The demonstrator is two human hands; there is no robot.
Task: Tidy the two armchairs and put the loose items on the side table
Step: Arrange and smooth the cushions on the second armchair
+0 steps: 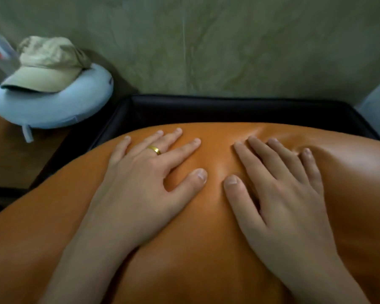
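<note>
Both hands flat, fingers spread, side by side: left hand [140,183], right hand [279,194] pressing orange cushion [53,227]; long axis runs left-right. Cap [46,64] atop neck pillow [59,106], brim pointing left.

an orange cushion [206,238] is glowing inside a black armchair [206,106]; left of the armchair, a khaki cap [46,64] is topping a pale blue neck pillow [53,106]; behind it, a mottled green wall [228,44] is showing.
</note>
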